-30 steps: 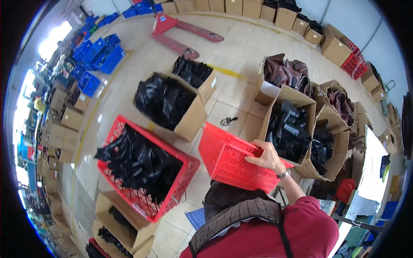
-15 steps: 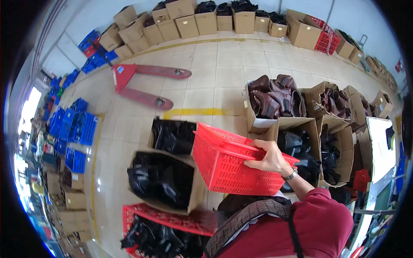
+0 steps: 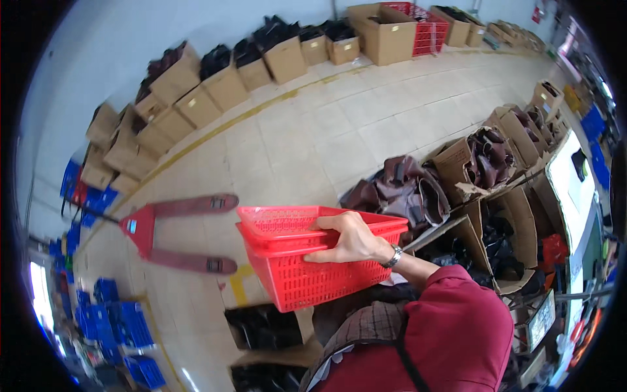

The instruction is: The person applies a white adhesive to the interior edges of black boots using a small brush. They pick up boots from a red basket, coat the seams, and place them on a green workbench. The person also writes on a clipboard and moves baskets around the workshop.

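Held in front of me are red plastic baskets point(image 3: 313, 281), at least two nested together, with slotted walls and open tops. My right hand point(image 3: 349, 242) is closed over their near rim, fingers inside and thumb on the outer wall. A metal-banded watch point(image 3: 394, 255) circles that wrist, below a maroon sleeve. The baskets hang off the floor, slightly tilted, and their visible inside looks bare. My left hand is not visible. Just below the baskets stands a box of black pieces point(image 3: 264, 326). To their right is a pile of brown leather-like pieces point(image 3: 401, 193).
A red pallet jack point(image 3: 140, 228) stands at the left, forks pointing right. Cardboard boxes point(image 3: 225, 88) line the far wall, near a red crate point(image 3: 430, 36). More open cartons point(image 3: 509, 238) stand at my right beside a white-topped surface point(image 3: 562, 189). Blue crates point(image 3: 124, 323) sit lower left.
My view has swung to the right and tilted. The baskets, still in my right hand, now sit farther left in view, over the floor near the pallet jack's forks.
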The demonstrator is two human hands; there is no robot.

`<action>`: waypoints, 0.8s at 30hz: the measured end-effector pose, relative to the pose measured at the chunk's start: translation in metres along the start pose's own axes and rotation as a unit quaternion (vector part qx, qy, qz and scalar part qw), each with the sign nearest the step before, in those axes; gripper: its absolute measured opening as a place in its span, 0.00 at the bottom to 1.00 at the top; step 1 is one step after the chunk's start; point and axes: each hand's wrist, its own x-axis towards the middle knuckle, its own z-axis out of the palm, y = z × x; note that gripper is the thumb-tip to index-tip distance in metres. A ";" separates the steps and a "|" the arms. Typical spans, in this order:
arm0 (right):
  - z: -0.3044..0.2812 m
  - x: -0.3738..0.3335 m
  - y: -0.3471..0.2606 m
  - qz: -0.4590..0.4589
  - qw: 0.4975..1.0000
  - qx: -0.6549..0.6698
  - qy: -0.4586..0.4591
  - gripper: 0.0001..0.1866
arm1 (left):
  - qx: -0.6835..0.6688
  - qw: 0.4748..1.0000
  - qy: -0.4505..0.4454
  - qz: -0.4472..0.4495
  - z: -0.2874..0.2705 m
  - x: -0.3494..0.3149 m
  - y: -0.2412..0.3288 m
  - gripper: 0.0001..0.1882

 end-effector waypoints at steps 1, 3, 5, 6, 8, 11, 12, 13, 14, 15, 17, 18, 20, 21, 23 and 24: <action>-0.008 0.027 0.013 -0.004 1.000 -0.013 0.018 0.31 | 0.008 1.000 -0.007 0.001 0.002 0.022 0.026 0.39; -0.024 0.080 0.046 -0.002 0.997 -0.037 0.062 0.33 | 0.027 0.999 -0.023 0.008 0.007 0.071 0.079 0.38; -0.039 0.127 0.082 0.008 0.995 -0.048 0.092 0.33 | 0.047 0.998 -0.035 0.020 0.011 0.127 0.145 0.38; -0.048 0.147 0.099 0.010 0.992 -0.069 0.101 0.32 | 0.057 0.997 -0.043 0.031 0.015 0.157 0.177 0.38; -0.064 0.179 0.135 0.033 0.984 -0.087 0.150 0.31 | 0.085 0.993 -0.057 0.059 0.014 0.218 0.249 0.38; -0.099 0.230 0.170 0.111 0.968 -0.145 0.173 0.31 | 0.114 0.984 -0.065 0.117 0.007 0.303 0.378 0.38; -0.106 0.239 0.181 0.112 0.958 -0.170 0.201 0.31 | 0.118 0.981 -0.067 0.140 0.007 0.327 0.426 0.38; -0.118 0.245 0.193 0.115 0.947 -0.197 0.228 0.31 | 0.122 0.977 -0.073 0.162 0.010 0.349 0.473 0.37; -0.134 0.255 0.202 0.135 0.935 -0.220 0.243 0.31 | 0.125 0.972 -0.071 0.184 0.008 0.370 0.519 0.37; -0.146 0.259 0.209 0.163 0.923 -0.236 0.258 0.30 | 0.131 0.967 -0.071 0.205 0.009 0.390 0.561 0.37; -0.172 0.272 0.236 0.207 0.902 -0.244 0.288 0.29 | 0.141 0.958 -0.075 0.240 0.019 0.420 0.643 0.37; -0.182 0.275 0.251 0.231 0.885 -0.260 0.309 0.28 | 0.148 0.952 -0.080 0.255 0.028 0.432 0.680 0.37; -0.203 0.285 0.280 0.277 0.853 -0.285 0.338 0.27 | 0.156 0.945 -0.093 0.271 0.053 0.452 0.742 0.37; -0.217 0.292 0.294 0.299 0.837 -0.297 0.350 0.26 | 0.160 0.942 -0.098 0.279 0.071 0.460 0.771 0.37; -0.250 0.305 0.329 0.336 0.800 -0.321 0.380 0.26 | 0.171 0.937 -0.112 0.282 0.108 0.472 0.817 0.37; -0.270 0.312 0.347 0.350 0.781 -0.331 0.398 0.25 | 0.179 0.936 -0.116 0.279 0.126 0.477 0.836 0.36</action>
